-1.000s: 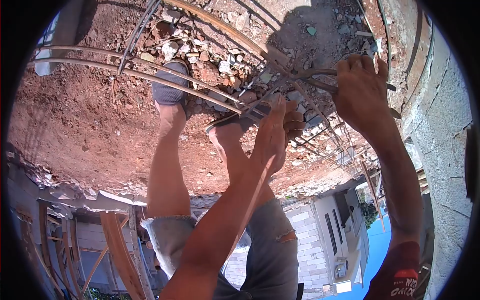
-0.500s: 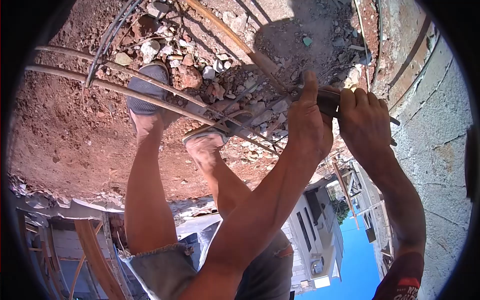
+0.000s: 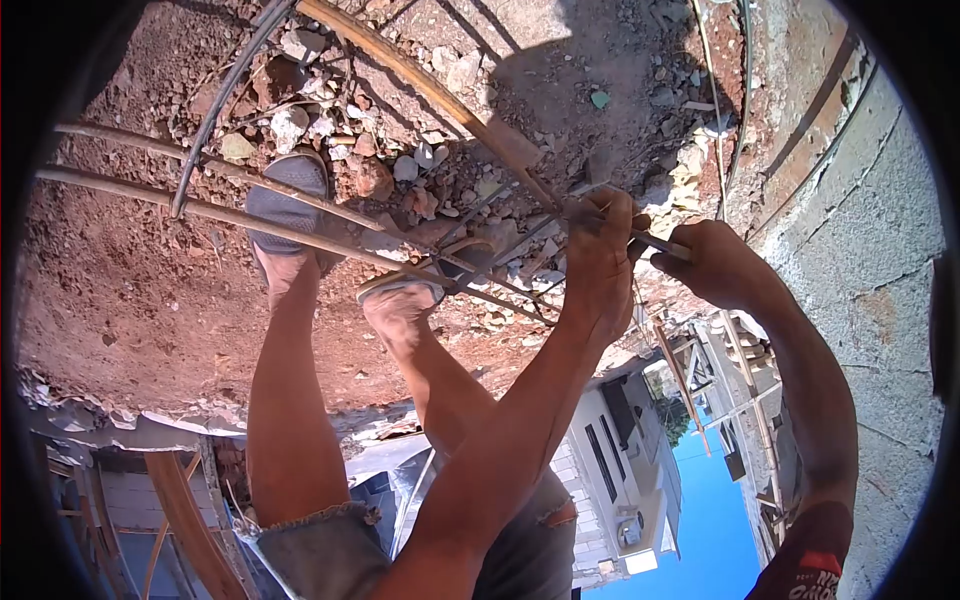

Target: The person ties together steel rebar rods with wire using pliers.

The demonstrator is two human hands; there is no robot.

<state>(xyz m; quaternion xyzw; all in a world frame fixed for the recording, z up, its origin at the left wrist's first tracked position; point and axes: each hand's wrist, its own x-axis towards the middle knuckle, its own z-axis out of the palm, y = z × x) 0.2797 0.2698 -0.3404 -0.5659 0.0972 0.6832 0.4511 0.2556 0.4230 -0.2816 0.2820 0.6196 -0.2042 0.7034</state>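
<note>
My left hand is closed at the joint of a rebar cage, fingers curled around the end of a rusty steel bar. Close beside it, my right hand makes a fist around a dark metal tool like pincers, whose jaw end points toward the left hand. Most of the tool is hidden in the fist. Two more long bars run in from the left and meet thin square stirrups below the left hand. A loose ring of bent steel hangs across them.
My feet in grey slip-on shoes stand on reddish soil among the bars. Broken stones lie around them. A rough concrete wall rises on the right. Upside down at the bottom are a white building and timber posts.
My right hand has turned over and shifted left and slightly down, with the tool in its grip. My left hand's raised thumb has folded down, and that hand moved slightly down.
</note>
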